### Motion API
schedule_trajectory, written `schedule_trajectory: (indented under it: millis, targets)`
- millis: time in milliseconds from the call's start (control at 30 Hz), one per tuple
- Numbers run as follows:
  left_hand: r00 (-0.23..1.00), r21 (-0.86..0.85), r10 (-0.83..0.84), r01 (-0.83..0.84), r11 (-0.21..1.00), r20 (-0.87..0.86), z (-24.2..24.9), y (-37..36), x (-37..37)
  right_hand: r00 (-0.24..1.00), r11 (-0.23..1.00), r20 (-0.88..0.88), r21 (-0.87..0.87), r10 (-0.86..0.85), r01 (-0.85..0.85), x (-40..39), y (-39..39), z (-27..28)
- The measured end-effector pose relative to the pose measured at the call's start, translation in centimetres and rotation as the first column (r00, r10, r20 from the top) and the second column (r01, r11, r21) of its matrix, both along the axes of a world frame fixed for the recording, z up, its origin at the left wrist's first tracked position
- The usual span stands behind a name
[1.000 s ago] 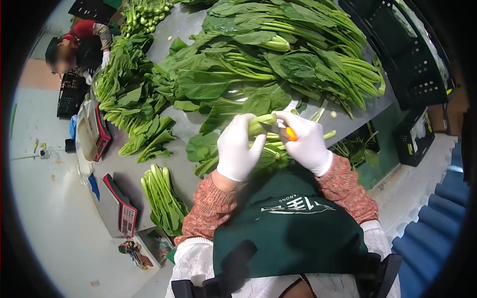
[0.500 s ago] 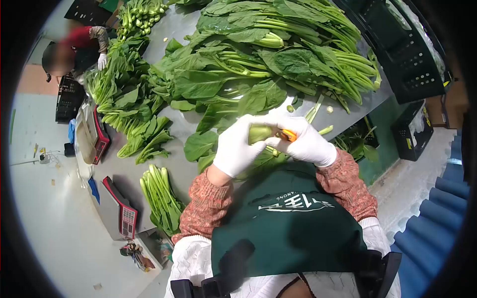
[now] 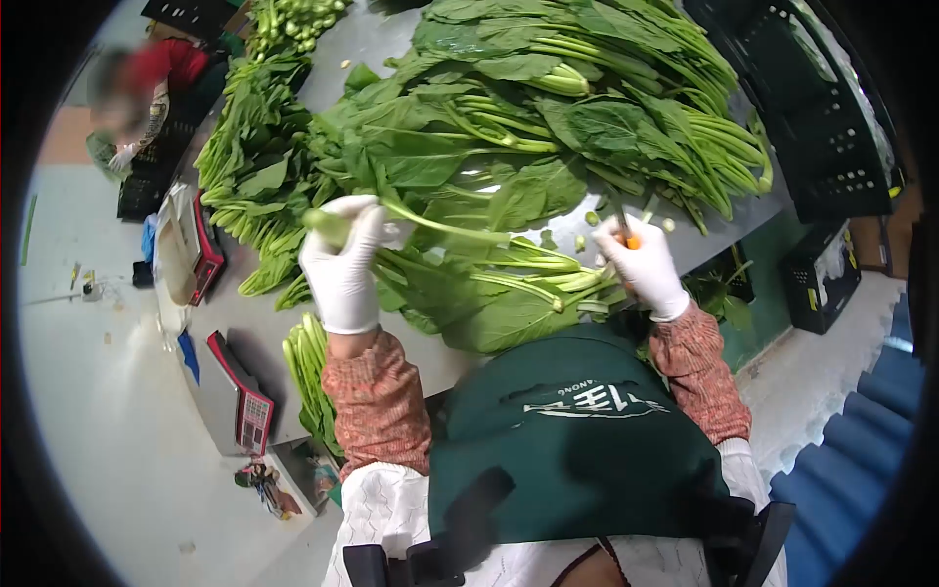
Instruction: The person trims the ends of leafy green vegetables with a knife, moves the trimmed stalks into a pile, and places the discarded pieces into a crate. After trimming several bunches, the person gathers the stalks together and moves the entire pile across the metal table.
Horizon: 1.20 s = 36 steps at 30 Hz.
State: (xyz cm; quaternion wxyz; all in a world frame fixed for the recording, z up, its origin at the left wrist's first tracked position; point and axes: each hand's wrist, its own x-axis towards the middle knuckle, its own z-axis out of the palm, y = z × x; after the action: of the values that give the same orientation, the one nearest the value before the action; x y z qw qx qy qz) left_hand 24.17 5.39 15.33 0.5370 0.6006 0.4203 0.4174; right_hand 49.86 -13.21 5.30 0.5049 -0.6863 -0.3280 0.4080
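Note:
My left hand point(image 3: 340, 279), in a white glove, is closed around a leafy green point(image 3: 330, 227), whose pale cut stalk end pokes out above the fingers. Beside that hand, a long single stem point(image 3: 445, 230) stretches toward the middle. My right hand point(image 3: 646, 272), gloved too, grips a knife with an orange handle point(image 3: 633, 241); its dark blade points away from me. Between the hands, close to my apron, lie loose leafy greens point(image 3: 528, 284) with their stalk ends toward the right. Small cut stalk pieces point(image 3: 580, 243) are scattered by the knife.
A big heap of leafy greens point(image 3: 587, 117) covers the metal table point(image 3: 367, 49), with another row point(image 3: 259, 176) to the left. Two red scales point(image 3: 252, 416) and a bunch point(image 3: 311, 377) stand at left. Black crates point(image 3: 782, 117) are at right. Another person point(image 3: 176, 68) works far left.
My hands have moved apart: the left went left with the leafy green, the right went slightly right with the knife. The other person's arm has shifted down and left.

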Motion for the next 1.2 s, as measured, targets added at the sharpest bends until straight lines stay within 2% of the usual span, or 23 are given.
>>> schedule_trajectory:
  millis: [67,100,133,233,333,367,467,533,633,667,733,800,867,933,1000,1067,1100,1133,1200]
  targets:
    - [0.936,-0.113,0.101,-0.066,0.991,0.338,0.0,1.9,-1.9,0.998,0.999,-0.051,0.019,-0.031,0.032,-0.1,-0.1,0.0]
    - [0.888,-0.167,0.059,0.021,0.986,0.455,0.2,2.5,-2.8,1.000,0.998,-0.021,-0.056,-0.014,0.013,-0.1,0.0,0.2]
    - [0.738,-0.213,0.004,0.190,0.958,0.675,0.2,2.6,-3.5,1.000,1.000,-0.028,-0.026,0.003,-0.004,-0.2,0.1,-0.2]
    - [0.490,-0.267,0.099,0.285,0.921,0.866,-0.4,3.5,-4.8,0.996,0.999,-0.074,0.024,0.046,-0.044,-0.6,0.5,-1.7]
    - [0.446,-0.340,0.219,0.211,0.916,0.868,-1.4,3.6,-5.3,0.994,0.998,-0.085,0.024,0.062,-0.060,-0.8,0.7,-1.2]
    - [0.417,-0.301,0.170,0.273,0.914,0.893,-2.0,3.8,-5.6,0.993,0.998,-0.096,0.016,0.061,-0.059,-0.8,0.8,-0.9]
    - [0.428,-0.394,0.291,0.172,0.903,0.855,-3.2,4.0,-6.0,0.992,0.999,-0.121,0.018,0.047,-0.045,-0.9,1.0,-0.4]
    - [0.448,-0.380,0.269,0.179,0.907,0.853,-3.9,3.9,-6.1,0.992,0.998,-0.127,0.053,0.027,-0.020,-1.1,1.1,-0.4]
    - [0.452,-0.331,0.193,0.250,0.910,0.871,-4.9,3.4,-5.1,0.998,0.983,0.041,0.179,-0.047,0.039,-2.7,1.9,2.3]
    - [0.558,-0.434,0.291,0.140,0.890,0.777,-3.7,1.4,-2.0,0.931,0.915,0.365,0.376,-0.001,-0.147,-3.8,2.9,3.3]
    - [0.623,-0.435,0.232,0.194,0.880,0.747,-3.0,-1.1,1.5,0.861,0.888,0.503,0.360,0.074,-0.286,-5.3,3.8,5.4]
    - [0.743,-0.314,0.030,0.245,0.917,0.669,-2.2,-3.1,3.8,0.812,0.889,0.570,0.303,0.121,-0.345,-6.2,4.4,5.3]
    - [0.823,-0.271,-0.018,0.207,0.940,0.568,-0.8,-4.5,4.9,0.837,0.876,0.538,0.354,0.096,-0.328,-6.2,4.4,4.5]
    - [0.905,-0.154,-0.126,0.203,0.967,0.406,-0.7,-4.2,4.1,0.845,0.882,0.532,0.368,0.060,-0.295,-5.7,3.8,4.0]
    - [0.970,-0.182,-0.125,0.164,0.969,0.207,-0.4,-4.2,2.9,0.868,0.908,0.494,0.337,0.056,-0.250,-4.8,3.5,4.0]
    - [0.996,-0.041,-0.086,0.086,0.995,-0.009,-0.3,-3.9,2.2,0.854,0.938,0.512,0.244,0.090,-0.246,-4.0,2.6,4.3]
    - [0.996,0.211,0.007,0.013,0.977,-0.094,-1.1,-3.2,1.7,0.848,0.936,0.520,0.236,0.105,-0.261,-3.6,2.0,4.3]
    - [0.982,0.453,0.118,-0.040,0.891,-0.145,-1.9,-2.4,1.1,0.830,0.944,0.542,0.188,0.129,-0.270,-3.1,1.5,4.1]
    - [0.966,0.298,0.253,-0.254,0.920,0.042,-1.3,-0.9,-1.0,0.793,0.960,0.584,0.080,0.174,-0.270,-2.0,0.3,3.4]
